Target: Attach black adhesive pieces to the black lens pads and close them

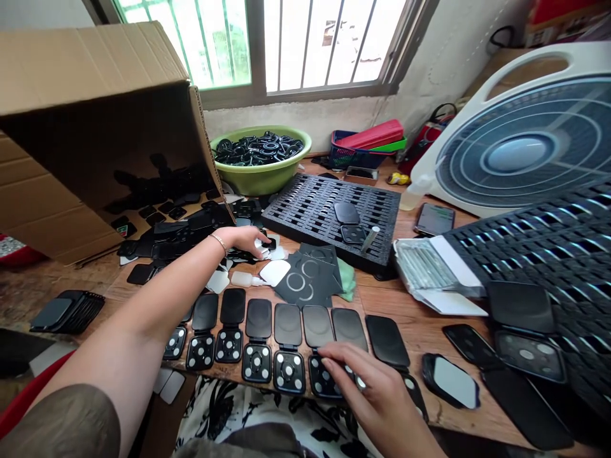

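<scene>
My left hand reaches into a heap of loose black and white flat pieces, fingers bent down. White pieces lie by its fingertips; what it pinches is too small to make out. Along the table's front edge runs a row of open black compact cases, their bases dotted with pale round spots. My right hand is over the right part of this row. Its thumb and index fingertip come close together at the hinge of one compact case; anything between them is hidden. A small white squeeze bottle lies behind the row.
A tipped cardboard box stands at left, with a green basin of black parts behind. Black slotted trays, a box of glassy strips, dark sheets, a phone and a fan fill the right.
</scene>
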The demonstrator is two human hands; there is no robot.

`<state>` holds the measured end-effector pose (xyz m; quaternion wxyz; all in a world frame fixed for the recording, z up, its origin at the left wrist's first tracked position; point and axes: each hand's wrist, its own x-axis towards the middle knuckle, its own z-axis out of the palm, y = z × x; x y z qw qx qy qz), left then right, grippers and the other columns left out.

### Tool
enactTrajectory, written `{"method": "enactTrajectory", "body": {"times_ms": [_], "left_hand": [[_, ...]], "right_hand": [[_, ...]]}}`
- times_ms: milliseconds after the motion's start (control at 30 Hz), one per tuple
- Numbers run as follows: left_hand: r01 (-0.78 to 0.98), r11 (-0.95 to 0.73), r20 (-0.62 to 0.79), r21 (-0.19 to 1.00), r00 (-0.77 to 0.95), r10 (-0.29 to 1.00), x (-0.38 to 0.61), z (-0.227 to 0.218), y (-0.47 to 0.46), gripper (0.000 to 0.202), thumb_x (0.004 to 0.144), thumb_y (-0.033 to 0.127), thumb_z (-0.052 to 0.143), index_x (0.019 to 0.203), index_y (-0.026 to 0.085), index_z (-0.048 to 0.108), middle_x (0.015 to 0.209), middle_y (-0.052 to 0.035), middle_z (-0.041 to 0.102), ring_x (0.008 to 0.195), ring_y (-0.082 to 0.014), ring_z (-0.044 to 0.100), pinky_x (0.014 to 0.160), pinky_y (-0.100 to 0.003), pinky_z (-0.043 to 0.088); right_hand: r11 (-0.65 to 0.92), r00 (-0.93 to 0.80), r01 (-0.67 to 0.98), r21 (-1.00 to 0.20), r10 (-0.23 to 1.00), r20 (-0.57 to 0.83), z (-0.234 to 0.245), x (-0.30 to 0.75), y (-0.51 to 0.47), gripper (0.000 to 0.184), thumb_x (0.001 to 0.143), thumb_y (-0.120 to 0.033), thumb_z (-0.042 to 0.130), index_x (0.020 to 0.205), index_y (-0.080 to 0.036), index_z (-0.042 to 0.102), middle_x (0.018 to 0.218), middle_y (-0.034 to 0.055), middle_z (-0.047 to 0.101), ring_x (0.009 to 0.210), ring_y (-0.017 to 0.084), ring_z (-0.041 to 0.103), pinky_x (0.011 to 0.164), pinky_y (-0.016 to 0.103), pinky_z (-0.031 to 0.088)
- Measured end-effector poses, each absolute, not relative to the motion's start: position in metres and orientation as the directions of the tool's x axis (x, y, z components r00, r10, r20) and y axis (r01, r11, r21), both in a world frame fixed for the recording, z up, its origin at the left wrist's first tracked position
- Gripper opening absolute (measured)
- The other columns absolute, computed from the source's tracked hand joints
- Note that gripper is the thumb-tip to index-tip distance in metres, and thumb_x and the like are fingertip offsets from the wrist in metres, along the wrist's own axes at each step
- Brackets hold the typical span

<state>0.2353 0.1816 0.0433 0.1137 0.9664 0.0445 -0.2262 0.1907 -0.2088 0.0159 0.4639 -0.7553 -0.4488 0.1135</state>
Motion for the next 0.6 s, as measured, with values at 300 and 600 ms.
{"method": "enactTrajectory", "body": {"times_ms": [300, 600], "left_hand": [[0.132, -0.952, -0.392, 0.277, 0.92, 0.014, 0.239, 0.045, 0.177, 0.084, 0.055, 0.038, 0.082, 0.135, 0.026, 0.059, 0.121, -0.0042, 0.07, 0.103, -0.0249, 0.065, 0.085, -0.025, 0.048], [0.371, -0.884, -0.097, 0.285, 0.928, 0.359, 0.183, 0.035, 0.213, 0.065, 0.078, 0.022, 0.072, 0.139, 0.015, 0.049, 0.137, -0.0157, 0.055, 0.127, -0.0299, 0.052, 0.107, -0.041, 0.04]], "right_hand": [[-0.129, 0.439, 0.576, -0.807, 0.881, 0.173, 0.038, 0.216, -0.159, 0.019, 0.095, -0.026, 0.051, 0.093, -0.023, 0.07, 0.089, 0.004, 0.074, 0.082, 0.019, 0.07, 0.074, 0.029, 0.054], [-0.373, 0.562, 0.559, -0.74, 0.827, 0.008, 0.02, 0.292, 0.043, 0.024, 0.078, -0.013, 0.069, 0.102, -0.017, 0.07, 0.109, 0.0093, 0.073, 0.104, 0.023, 0.066, 0.091, 0.032, 0.046]]}}
